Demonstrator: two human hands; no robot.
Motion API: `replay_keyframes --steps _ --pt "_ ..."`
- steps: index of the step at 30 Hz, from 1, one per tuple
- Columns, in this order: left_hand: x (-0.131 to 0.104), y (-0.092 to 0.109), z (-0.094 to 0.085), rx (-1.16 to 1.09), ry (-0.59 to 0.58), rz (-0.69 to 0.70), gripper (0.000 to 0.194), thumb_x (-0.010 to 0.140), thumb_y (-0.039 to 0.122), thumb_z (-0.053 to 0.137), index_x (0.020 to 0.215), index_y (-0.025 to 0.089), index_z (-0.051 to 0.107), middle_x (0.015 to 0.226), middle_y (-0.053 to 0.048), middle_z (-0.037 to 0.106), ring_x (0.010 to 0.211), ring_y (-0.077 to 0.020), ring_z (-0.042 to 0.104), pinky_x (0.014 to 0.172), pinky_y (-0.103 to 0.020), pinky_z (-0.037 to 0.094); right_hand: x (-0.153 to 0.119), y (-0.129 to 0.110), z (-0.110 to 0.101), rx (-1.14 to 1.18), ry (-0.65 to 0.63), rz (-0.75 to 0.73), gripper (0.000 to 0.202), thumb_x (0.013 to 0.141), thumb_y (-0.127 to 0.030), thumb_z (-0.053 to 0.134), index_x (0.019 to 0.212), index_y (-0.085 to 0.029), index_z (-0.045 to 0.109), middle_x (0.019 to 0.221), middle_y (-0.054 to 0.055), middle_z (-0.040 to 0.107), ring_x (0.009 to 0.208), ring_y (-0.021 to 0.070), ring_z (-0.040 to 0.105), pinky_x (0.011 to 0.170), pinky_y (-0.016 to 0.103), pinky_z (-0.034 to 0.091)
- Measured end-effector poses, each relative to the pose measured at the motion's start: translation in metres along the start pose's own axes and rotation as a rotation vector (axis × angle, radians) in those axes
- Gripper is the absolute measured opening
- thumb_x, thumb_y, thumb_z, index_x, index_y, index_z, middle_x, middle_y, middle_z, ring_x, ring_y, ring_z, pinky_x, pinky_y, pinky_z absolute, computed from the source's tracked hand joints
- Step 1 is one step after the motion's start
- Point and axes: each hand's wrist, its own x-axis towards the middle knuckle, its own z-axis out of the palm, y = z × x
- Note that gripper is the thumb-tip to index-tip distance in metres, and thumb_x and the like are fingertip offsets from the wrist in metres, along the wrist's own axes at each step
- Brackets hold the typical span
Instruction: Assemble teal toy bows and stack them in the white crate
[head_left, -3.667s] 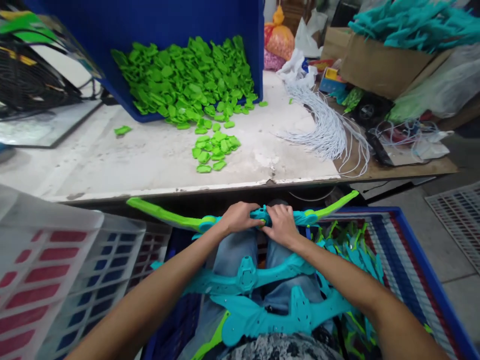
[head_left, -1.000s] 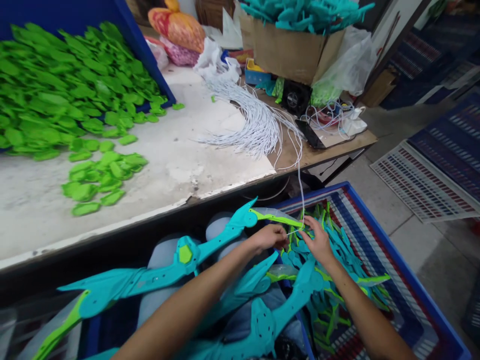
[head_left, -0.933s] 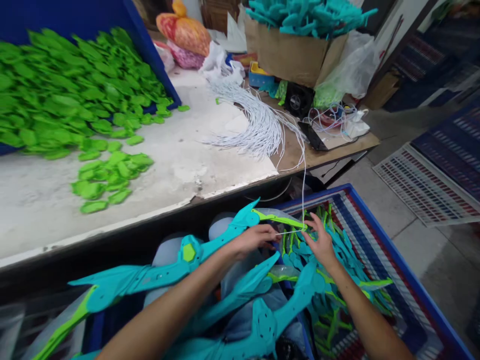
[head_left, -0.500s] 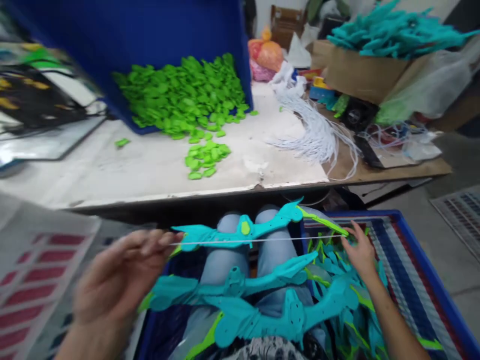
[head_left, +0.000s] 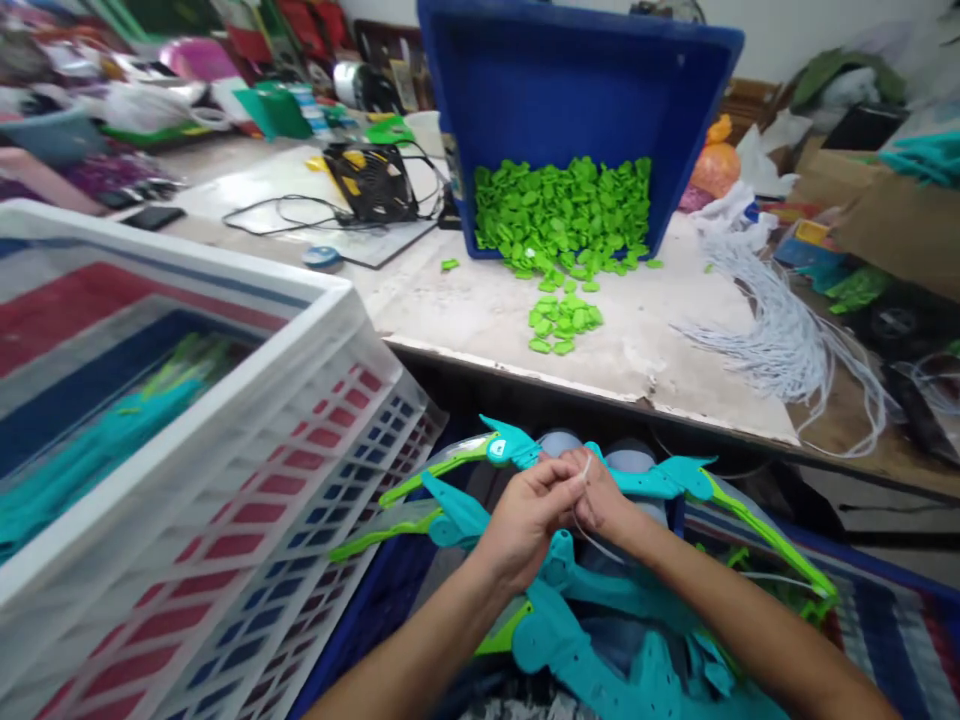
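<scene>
Both my hands meet over the middle of a turquoise toy bow [head_left: 664, 478] with bright green limbs, lying across my lap. My left hand [head_left: 531, 512] pinches a thin white string [head_left: 596, 543] between thumb and fingers. Close against it, my right hand [head_left: 606, 500] is closed at the same string, its fingertips partly hidden. The string hangs slack from my hands, passes under my right forearm and shows again near the right green limb's tip. Two more turquoise bows, a nearer bow [head_left: 559, 630] and another bow [head_left: 457, 515] behind it, rest below my hands.
On the table [head_left: 480, 310] a tipped blue bin [head_left: 555, 110] spills green pieces [head_left: 566, 318]. A bundle of white strings [head_left: 787, 330] lies to its right. At left stands a white crate [head_left: 330, 290] with turquoise parts inside. A black fan [head_left: 371, 183] sits farther back.
The view has swung left. My hands, earlier apart with the string stretched along the bow, have come together at its middle, and the string has gone slack.
</scene>
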Motion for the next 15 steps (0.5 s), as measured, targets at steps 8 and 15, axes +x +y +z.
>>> replay_keyframes --steps 8,15 --pt "-0.001 0.034 -0.065 0.099 0.48 0.386 0.034 0.059 0.041 0.081 0.072 0.013 0.065 0.047 0.006 0.047 0.042 -0.0049 0.038 0.042 -0.018 0.03 0.005 0.061 -0.037 0.418 -0.286 0.15 0.055 0.08 -0.028 0.053 0.136 -0.027 0.052 0.077 -0.003 0.07 0.058 0.013 0.056 0.059 0.023 0.042" --pt "0.029 0.078 -0.114 0.345 0.668 0.47 0.037 0.052 0.044 0.076 0.066 0.012 0.064 0.045 0.004 0.049 0.039 -0.0059 0.037 0.038 -0.019 0.023 0.003 0.069 -0.03 0.565 -0.262 0.139 0.053 0.074 -0.031 0.057 0.127 -0.024 0.061 0.076 -0.003 0.072 0.051 0.0117 0.051 0.053 0.022 0.042"
